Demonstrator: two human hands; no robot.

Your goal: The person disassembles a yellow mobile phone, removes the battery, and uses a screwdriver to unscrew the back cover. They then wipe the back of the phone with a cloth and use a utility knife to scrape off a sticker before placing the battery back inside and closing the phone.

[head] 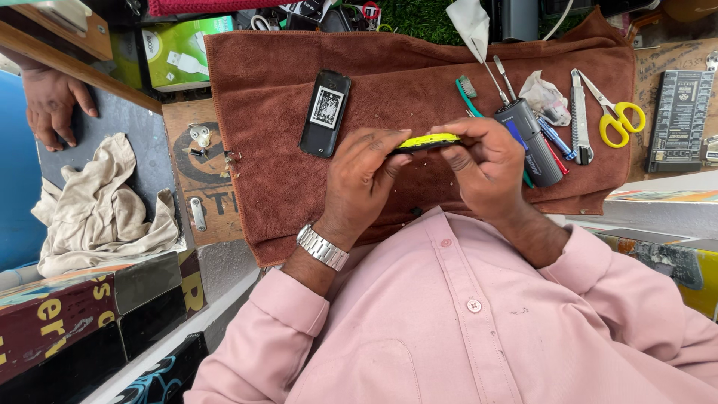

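Note:
Both my hands hold a slim yellow-and-black phone shell (pixel 428 141) edge-on above a brown towel (pixel 389 82). My left hand (pixel 364 173), with a metal watch on its wrist, grips the shell's left end. My right hand (pixel 486 161) pinches its right end with fingers curled over the top. A black phone body (pixel 325 113) with a white label lies flat on the towel, just left of my left hand.
On the towel's right lie a dark cylinder (pixel 529 138), a teal toothbrush (pixel 467 96), a utility knife (pixel 580 116), yellow scissors (pixel 617 116) and pens. A beige rag (pixel 93 206) lies at left. Another person's hand (pixel 51 101) rests at far left.

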